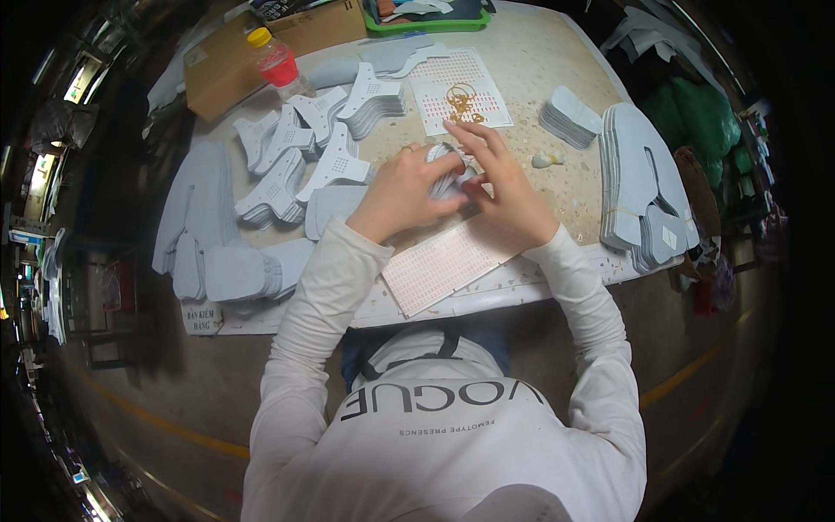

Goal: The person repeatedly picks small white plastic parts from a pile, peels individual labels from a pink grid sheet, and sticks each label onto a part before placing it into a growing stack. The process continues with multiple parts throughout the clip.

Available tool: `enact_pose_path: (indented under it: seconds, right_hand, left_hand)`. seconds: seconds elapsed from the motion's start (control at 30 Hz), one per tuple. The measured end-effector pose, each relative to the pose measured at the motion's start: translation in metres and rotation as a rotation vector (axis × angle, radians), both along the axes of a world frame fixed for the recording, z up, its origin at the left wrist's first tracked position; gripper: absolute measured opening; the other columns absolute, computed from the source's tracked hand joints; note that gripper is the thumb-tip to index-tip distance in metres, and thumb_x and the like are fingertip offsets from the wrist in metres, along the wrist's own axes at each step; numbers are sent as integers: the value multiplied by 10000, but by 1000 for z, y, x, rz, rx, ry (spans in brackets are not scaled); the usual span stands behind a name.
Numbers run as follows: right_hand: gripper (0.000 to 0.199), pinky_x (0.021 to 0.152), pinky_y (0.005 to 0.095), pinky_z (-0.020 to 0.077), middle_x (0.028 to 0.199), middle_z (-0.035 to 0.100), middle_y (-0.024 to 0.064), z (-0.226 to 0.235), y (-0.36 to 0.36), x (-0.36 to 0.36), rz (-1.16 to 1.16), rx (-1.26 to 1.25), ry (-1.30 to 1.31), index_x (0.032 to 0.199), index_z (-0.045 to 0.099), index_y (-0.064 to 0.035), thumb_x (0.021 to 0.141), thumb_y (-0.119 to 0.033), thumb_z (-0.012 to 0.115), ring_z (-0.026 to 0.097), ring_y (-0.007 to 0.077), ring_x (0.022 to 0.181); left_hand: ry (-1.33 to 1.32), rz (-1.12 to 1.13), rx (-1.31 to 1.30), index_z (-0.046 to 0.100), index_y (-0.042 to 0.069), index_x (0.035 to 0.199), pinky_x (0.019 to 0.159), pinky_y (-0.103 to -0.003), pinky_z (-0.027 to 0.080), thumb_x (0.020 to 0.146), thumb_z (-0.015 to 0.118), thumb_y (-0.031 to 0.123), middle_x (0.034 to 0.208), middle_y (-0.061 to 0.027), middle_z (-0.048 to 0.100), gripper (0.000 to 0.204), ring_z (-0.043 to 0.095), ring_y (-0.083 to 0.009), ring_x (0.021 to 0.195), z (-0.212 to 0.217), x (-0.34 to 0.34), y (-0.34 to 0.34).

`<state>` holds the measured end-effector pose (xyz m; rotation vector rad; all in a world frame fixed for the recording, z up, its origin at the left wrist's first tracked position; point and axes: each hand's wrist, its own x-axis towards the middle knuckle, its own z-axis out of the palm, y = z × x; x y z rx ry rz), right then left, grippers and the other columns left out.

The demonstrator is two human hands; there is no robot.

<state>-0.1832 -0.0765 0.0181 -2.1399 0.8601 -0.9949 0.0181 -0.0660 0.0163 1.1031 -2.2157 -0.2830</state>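
Over the middle of the table, my left hand (416, 193) grips a small stack of pale grey cut pieces (447, 170), its thumb and fingers closed round the left side. My right hand (511, 184) meets the same stack from the right, thumb and lower fingers curled against it, upper fingers stretched over the top. The fingers cover much of the stack, so its outline is partly hidden. Just beyond lie gold-coloured rubber bands (462, 101) on a printed sheet (490, 88). A second printed sheet (448, 264) rests below my hands.
Several stacks of perforated grey pieces (339, 165) stand at left, with larger curved stacks (202, 196) nearer the edge. At right are a small stack (570, 117), a small tied bundle (548, 160) and a tall banded stack (624, 178). Behind stand a yellow-capped bottle (277, 65), cardboard box (230, 78) and green tray (426, 25).
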Motion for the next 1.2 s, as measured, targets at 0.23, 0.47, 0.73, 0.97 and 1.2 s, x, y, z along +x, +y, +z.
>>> enact_pose_path:
  seconds: [0.23,0.47,0.73,0.97,1.2]
  right_hand:
    - [836,908,400,568,1494,358,163,1,-7,2,-101,-147,99,1477,454,-214,754,194,557,591,377,1197]
    - [815,891,391,557,1480,373,175,-1,-1,0,3,69,-90,1470,466,-174,754,202,564,563,368,1219]
    - [627,811,347,570,1332,527,174,-13,-5,-3,-239,-169,-5,1408,539,-132,840,131,569,662,304,1018]
    - [353,626,225,529,831,628,30,-26,2,-3,-124,717,-507,1334,607,-55,993,-145,605,626,70,677]
    - [375,646,214,517,867,615,7,-28,-6,-12,-160,449,-422,1288,647,-56,934,-170,695,619,63,756]
  left_hand:
    - [-9,11,69,685,166,1060,744,-441,545,693,811,238,907,-162,660,395,667,-367,853,3,1,3]
    - [-10,-12,32,673,178,1068,746,-440,543,694,800,229,899,-158,658,398,663,-365,876,1,0,0]
    - [42,7,142,678,160,1055,759,-409,540,713,781,215,1015,-176,666,362,655,-365,857,2,5,0]
    - [258,-1,258,655,101,1140,726,-334,538,743,785,185,1104,-124,661,427,667,-258,840,20,1,9]
    - [200,76,63,668,58,1137,700,-343,552,831,745,170,1032,-121,683,335,691,-223,819,53,2,67]
